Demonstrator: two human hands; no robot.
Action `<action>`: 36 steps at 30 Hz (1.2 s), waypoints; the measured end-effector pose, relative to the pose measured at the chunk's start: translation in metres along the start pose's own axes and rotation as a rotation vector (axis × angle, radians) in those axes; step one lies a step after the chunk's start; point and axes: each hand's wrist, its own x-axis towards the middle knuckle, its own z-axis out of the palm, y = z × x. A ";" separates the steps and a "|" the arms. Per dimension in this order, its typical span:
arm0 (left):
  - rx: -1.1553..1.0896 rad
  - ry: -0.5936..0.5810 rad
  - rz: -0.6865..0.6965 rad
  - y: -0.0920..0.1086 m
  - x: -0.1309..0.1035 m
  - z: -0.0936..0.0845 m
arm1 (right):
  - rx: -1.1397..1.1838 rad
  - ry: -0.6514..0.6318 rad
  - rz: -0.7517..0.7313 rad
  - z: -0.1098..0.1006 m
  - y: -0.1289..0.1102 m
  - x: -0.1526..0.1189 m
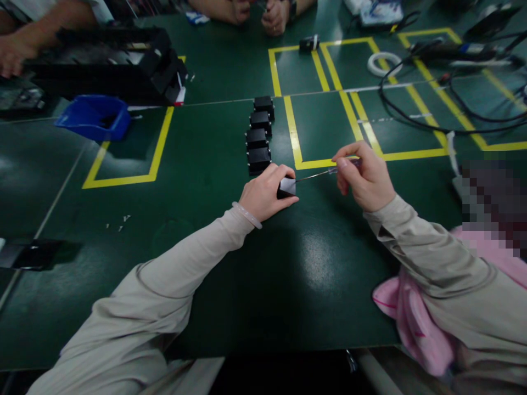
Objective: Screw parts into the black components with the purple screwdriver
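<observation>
My left hand (267, 191) is closed around a small black block-shaped part (287, 188) resting on the green table. Between the fingers of my right hand (364, 176) is a screwdriver (331, 170) with a clear handle and thin metal shaft. Its tip points left and meets the right side of the black part; whether it sits in a screw is too small to tell. Just beyond my left hand, several similar black parts (258, 138) stand in a row leading away from me. Tiny screws (124, 219) lie loose on the table at the left.
A blue bin (96, 118) stands at left, before a black rack (111, 66). Yellow tape (293, 137) marks the table. Cables (411, 118) and a white tape roll (384, 64) lie at right, pink cloth (424, 323) by my right arm. Other people's hands (275, 16) are across the table.
</observation>
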 end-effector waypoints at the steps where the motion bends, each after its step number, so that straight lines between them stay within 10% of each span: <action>1: 0.000 0.000 0.001 0.000 0.000 0.000 | -0.012 -0.003 0.003 0.000 -0.001 0.000; 36: -0.003 0.004 0.012 -0.002 0.000 0.002 | -0.026 -0.029 -0.004 -0.002 -0.006 0.001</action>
